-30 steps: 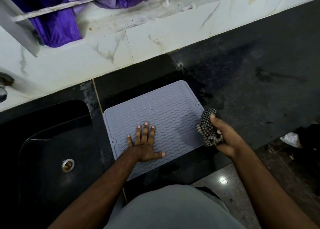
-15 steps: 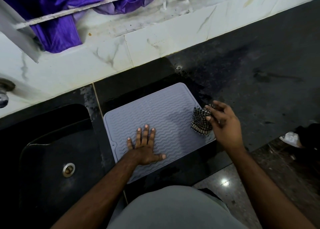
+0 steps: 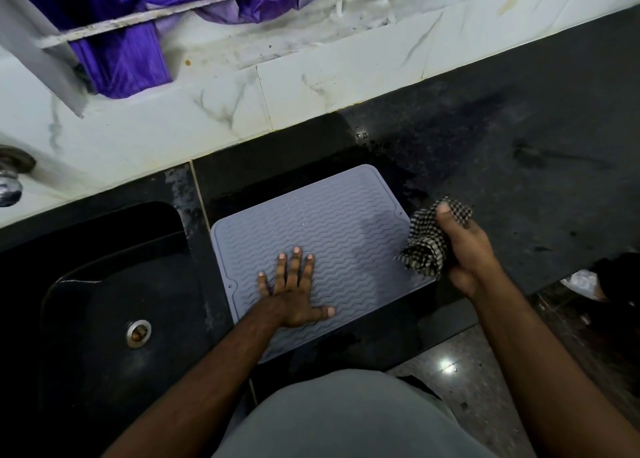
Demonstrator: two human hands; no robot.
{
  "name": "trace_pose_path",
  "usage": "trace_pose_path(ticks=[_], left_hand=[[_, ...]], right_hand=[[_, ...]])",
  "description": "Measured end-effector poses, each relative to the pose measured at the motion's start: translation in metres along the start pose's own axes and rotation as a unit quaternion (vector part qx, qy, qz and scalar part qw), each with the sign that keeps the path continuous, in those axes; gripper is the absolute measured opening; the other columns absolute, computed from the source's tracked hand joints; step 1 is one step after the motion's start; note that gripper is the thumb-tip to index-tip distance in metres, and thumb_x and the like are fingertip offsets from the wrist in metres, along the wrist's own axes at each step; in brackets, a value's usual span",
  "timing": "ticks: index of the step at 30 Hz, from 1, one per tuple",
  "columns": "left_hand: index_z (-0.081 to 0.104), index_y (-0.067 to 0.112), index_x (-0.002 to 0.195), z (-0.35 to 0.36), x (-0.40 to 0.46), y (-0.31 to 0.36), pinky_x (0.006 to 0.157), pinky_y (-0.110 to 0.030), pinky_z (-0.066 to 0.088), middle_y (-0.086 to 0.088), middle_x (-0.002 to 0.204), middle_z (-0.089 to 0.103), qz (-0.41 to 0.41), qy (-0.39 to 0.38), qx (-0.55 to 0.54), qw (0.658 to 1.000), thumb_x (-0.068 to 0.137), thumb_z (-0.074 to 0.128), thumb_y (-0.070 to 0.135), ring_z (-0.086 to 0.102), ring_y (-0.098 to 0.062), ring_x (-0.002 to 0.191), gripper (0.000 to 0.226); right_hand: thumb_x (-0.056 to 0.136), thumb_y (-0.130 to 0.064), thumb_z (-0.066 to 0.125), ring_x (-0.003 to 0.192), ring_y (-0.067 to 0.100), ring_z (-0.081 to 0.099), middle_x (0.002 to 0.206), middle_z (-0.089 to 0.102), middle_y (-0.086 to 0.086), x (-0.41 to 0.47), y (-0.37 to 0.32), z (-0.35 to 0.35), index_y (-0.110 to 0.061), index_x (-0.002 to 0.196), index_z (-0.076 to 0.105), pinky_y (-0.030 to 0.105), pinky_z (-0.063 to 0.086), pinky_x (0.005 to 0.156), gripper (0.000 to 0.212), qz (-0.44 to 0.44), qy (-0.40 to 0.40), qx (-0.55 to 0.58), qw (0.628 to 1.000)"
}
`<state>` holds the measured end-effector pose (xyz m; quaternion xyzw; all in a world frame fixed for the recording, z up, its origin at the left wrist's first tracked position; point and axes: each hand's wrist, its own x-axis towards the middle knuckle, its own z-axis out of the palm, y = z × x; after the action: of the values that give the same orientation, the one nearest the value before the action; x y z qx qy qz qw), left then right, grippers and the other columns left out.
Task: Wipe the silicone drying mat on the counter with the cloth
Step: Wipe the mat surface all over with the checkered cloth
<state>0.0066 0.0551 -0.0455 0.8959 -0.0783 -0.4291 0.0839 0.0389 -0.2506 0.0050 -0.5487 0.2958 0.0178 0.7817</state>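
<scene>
1. Right hand [image 3: 465, 255] grips the bunched checked cloth [image 3: 427, 242], thumb on top and fingers curled round it, so we have a firm wad to rub with instead of a loose rag.
2. We hold the cloth at the mat's right edge, part over the mat [image 3: 332, 235] and part over the counter [image 3: 519, 166]; whether it presses down or hangs just above, we cannot tell.
3. Our left hand [image 3: 292, 293] lies flat on the mat's near left part, fingers straight and spread; we judge this pins the soft mat so it does not slide under the strokes.
4. The mat lies flat on the dark counter, just right of the sink [image 3: 114, 301], its long edges skewed to the counter's front.
5. Dark wet-looking patches show on the counter beyond the mat.
6. The sink holds nothing we can see but its drain [image 3: 138, 333].
7. A tap [image 3: 12, 177] juts in at far left, and purple fabric [image 3: 121, 55] hangs behind a bar above the tiles.
</scene>
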Motion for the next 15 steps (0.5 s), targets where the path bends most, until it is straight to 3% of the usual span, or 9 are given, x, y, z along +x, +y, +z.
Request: trace_pose_path(ticks=[2,3,5,7,9,11,13,15], left_hand=[[-0.039,0.035,0.147,0.000,0.000,0.000,0.112,-0.067,-0.020,0.006,0.144,-0.057,0.000,-0.001,0.000,1.000,0.077,0.046,0.088,-0.049,-0.025,0.136,0.122],[-0.039,0.035,0.147,0.000,0.000,0.000,0.112,-0.067,-0.020,0.006,0.144,-0.058,0.000,-0.001,0.000,1.000,0.077,0.046,0.088,-0.049,-0.025,0.136,0.122],[-0.039,0.035,0.147,0.000,0.000,0.000,0.112,-0.067,-0.020,0.006,0.144,-0.058,0.001,-0.002,0.002,1.000,0.077,0.045,0.089,-0.049,-0.025,0.136,0.123],[-0.039,0.035,0.147,0.000,0.000,-0.001,0.112,-0.067,-0.019,0.006,0.144,-0.057,0.002,-0.003,0.002,1.000,0.076,0.045,0.090,-0.049,-0.025,0.136,0.122],[-0.040,0.035,0.147,-0.001,0.000,-0.001,0.112,-0.067,-0.019,0.006,0.144,-0.058,0.001,-0.003,0.002,1.000,0.076,0.044,0.090,-0.049,-0.025,0.136,0.122],[-0.040,0.035,0.146,-0.001,0.000,0.000,0.112,-0.066,-0.019,0.006,0.144,-0.057,0.000,-0.002,0.002,1.000,0.076,0.044,0.090,-0.049,-0.025,0.136,0.122],[-0.040,0.036,0.146,0.000,0.000,0.000,0.112,-0.066,-0.019,0.007,0.144,-0.057,0.000,0.000,0.003,1.000,0.076,0.044,0.090,-0.049,-0.024,0.136,0.122],[-0.040,0.036,0.146,0.001,-0.001,0.000,0.112,-0.066,-0.019,0.007,0.144,-0.057,0.000,0.007,0.000,1.000,0.076,0.044,0.090,-0.049,-0.024,0.137,0.122]], right_hand=[[0.075,-0.027,0.086,0.102,0.021,0.071,0.110,0.073,0.004,-0.002,-0.008,0.003,-0.016,0.115,0.061,0.037,0.059,0.081,0.048,-0.103,0.007,-0.140,0.985],[0.076,-0.023,0.087,0.096,0.016,0.071,0.103,0.072,0.000,-0.003,-0.013,0.006,-0.021,0.106,0.060,0.034,0.058,0.077,0.040,-0.170,-0.003,-0.225,0.959],[0.079,-0.019,0.084,0.085,0.015,0.066,0.093,0.067,0.000,-0.002,-0.019,0.008,-0.021,0.093,0.054,0.030,0.053,0.071,0.033,-0.287,-0.042,-0.381,0.878],[0.079,-0.012,0.082,0.085,0.020,0.059,0.095,0.060,0.005,0.006,-0.012,0.008,-0.017,0.092,0.052,0.028,0.043,0.070,0.033,-0.349,-0.060,-0.468,0.810],[0.079,-0.006,0.077,0.089,0.028,0.060,0.098,0.058,0.009,0.014,0.011,0.005,-0.015,0.098,0.054,0.031,0.043,0.075,0.031,-0.330,-0.061,-0.531,0.778],[0.079,-0.005,0.069,0.100,0.036,0.063,0.102,0.063,0.012,0.012,0.042,0.002,-0.018,0.103,0.052,0.045,0.047,0.091,0.032,-0.278,-0.063,-0.597,0.750],[0.076,-0.003,0.064,0.116,0.036,0.059,0.109,0.066,0.016,0.002,0.071,-0.001,-0.014,0.110,0.051,0.055,0.033,0.112,0.038,-0.267,-0.063,-0.651,0.707],[0.073,0.000,0.063,0.118,0.032,0.059,0.108,0.067,0.014,-0.011,0.085,0.004,-0.013,0.111,0.049,0.053,0.023,0.118,0.042,-0.289,-0.053,-0.653,0.699]])
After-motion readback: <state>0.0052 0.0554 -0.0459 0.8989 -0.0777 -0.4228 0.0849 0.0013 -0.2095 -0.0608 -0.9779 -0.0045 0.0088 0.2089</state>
